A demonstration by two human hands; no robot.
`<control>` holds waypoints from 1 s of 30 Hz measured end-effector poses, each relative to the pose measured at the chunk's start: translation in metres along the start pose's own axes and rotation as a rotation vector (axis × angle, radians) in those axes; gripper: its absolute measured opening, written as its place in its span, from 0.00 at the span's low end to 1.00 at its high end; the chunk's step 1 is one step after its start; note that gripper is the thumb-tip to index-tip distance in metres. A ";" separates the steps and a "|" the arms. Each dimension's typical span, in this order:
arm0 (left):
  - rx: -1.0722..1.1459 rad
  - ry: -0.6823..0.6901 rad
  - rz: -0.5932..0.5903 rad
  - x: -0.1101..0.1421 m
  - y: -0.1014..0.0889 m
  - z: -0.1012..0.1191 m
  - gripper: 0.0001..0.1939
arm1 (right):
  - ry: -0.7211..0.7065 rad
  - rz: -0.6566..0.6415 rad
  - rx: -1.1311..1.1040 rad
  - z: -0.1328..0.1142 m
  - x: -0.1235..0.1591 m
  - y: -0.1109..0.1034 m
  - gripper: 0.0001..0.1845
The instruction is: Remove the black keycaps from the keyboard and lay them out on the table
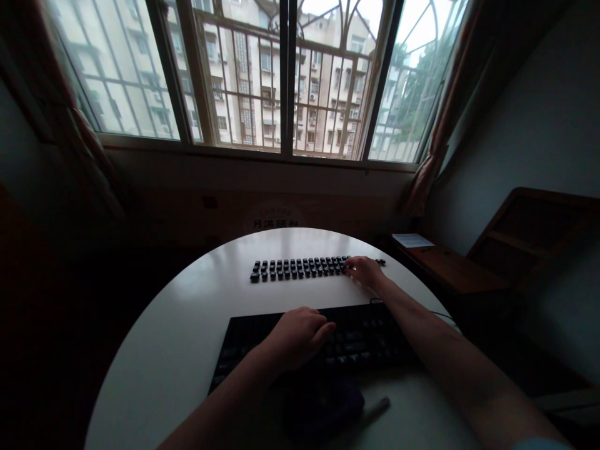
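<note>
Keycaps (307,271) stand in close rows near twelve o'clock on the round bench (164,325), taking twelve as the side toward the window (262,81). The right hand (368,273) is at the rows' one-o'clock end, and a few caps show just beyond it. Its fingers are narrow, the tips drawn together among the caps; whether one is pinched there, I cannot tell. The left hand (302,334) lies over the keyboard (354,337) at the middle of the bench, loosely curled with its thumb toward three o'clock; what is under its fingers is hidden.

The step in hand appears to be handling single caps at that end of the rows. Such a move probably calls for a light fingertip grip, so that neighbouring caps are not nudged.

The caps are small, dark, blocky pieces, likely plastic. The keyboard is a long black slab with raised keys, too dim to count. The bench top is smooth, pale and faintly glossy. Toward six o'clock sits a blurred dark purple lump (328,409), with a slim grey stick (376,410) pointing from it toward two o'clock. A thin cable (443,315) runs near the right forearm.
</note>
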State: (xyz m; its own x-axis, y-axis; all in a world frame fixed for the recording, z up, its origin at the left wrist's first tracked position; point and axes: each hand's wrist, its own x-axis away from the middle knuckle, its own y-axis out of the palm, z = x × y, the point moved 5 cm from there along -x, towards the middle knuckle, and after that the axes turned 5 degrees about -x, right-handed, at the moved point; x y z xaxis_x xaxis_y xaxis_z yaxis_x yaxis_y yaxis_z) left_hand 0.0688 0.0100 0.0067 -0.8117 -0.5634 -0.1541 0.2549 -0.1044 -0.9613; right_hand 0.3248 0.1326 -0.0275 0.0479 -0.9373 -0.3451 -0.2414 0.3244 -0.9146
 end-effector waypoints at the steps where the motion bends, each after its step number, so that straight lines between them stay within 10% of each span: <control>1: 0.000 0.003 0.001 0.000 0.000 0.000 0.22 | -0.003 0.006 -0.002 -0.001 0.001 -0.001 0.10; 9: -0.062 0.034 -0.049 -0.001 0.000 0.002 0.19 | -0.035 0.169 -0.080 -0.014 0.003 -0.026 0.12; 15: -0.124 0.065 -0.036 0.000 0.003 0.001 0.11 | -0.109 0.356 -0.234 -0.020 0.002 -0.095 0.19; 20: -0.145 0.064 -0.039 0.001 0.003 0.001 0.09 | 0.028 0.457 -0.633 -0.003 0.062 -0.143 0.28; 26: -0.204 0.110 0.083 -0.002 0.001 0.013 0.05 | 0.282 -0.042 -1.251 -0.026 0.144 -0.103 0.21; 30: -0.205 0.204 0.124 -0.003 0.003 0.027 0.06 | 0.254 -0.043 -1.380 -0.047 0.144 -0.082 0.22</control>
State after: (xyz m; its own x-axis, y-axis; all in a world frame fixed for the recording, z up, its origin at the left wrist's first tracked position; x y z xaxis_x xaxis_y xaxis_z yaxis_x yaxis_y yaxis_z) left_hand 0.0861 -0.0113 0.0101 -0.8749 -0.3835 -0.2957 0.2640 0.1342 -0.9551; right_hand 0.3061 -0.0351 0.0077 -0.0587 -0.9884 -0.1398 -0.9964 0.0495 0.0686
